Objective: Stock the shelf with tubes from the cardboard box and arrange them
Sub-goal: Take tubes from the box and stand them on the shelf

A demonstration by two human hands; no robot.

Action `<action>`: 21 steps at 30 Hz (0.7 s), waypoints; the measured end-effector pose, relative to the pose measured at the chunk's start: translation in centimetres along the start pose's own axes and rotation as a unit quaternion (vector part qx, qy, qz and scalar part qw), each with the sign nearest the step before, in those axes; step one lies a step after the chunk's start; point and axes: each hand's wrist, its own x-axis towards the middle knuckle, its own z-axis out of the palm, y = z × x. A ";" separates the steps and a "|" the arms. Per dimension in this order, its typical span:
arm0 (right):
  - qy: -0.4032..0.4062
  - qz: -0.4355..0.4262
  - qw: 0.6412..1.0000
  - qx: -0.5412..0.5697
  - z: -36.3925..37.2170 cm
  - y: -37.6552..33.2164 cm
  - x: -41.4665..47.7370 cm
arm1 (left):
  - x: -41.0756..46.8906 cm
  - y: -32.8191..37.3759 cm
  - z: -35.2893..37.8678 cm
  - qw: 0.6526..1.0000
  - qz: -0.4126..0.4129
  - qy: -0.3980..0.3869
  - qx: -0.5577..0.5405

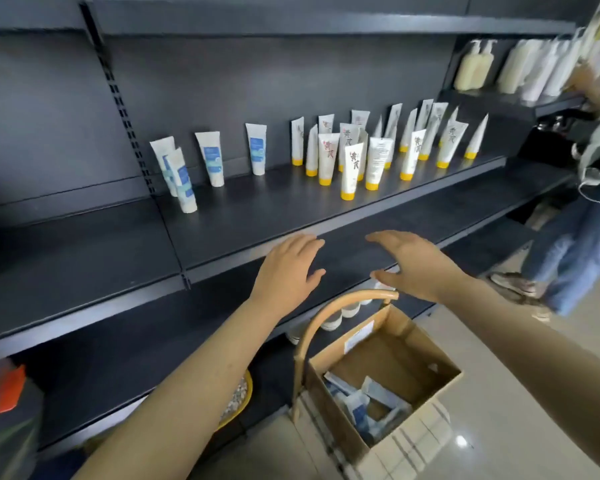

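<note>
Several blue-and-white tubes [362,400] in the cardboard box [400,355]; left hand [288,268], right hand [418,265]: grip apart.

Only the person's arms show. The bare left hand [288,268] and the bare right hand [420,265] are uncovered down to the fingertips, and the wrists are bare too. The smooth left forearm [187,386] and the smooth right forearm [551,348] are bare skin all the way to the frame's edge, looking broader there through the wide lens. The nails are too blurred to tell.
</note>
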 end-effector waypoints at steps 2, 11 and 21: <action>0.001 0.035 0.999 0.020 2.3 2.3 -1.1 | 0.4 1.5 3.1 1.000 0.011 -0.020 -0.020; -0.131 0.080 0.983 0.096 13.6 14.4 -3.4 | 0.9 6.8 17.7 0.984 0.002 -0.155 -0.093; -0.279 0.128 0.931 0.199 29.8 24.4 -1.0 | -3.3 5.2 34.3 0.912 -0.144 -0.355 -0.147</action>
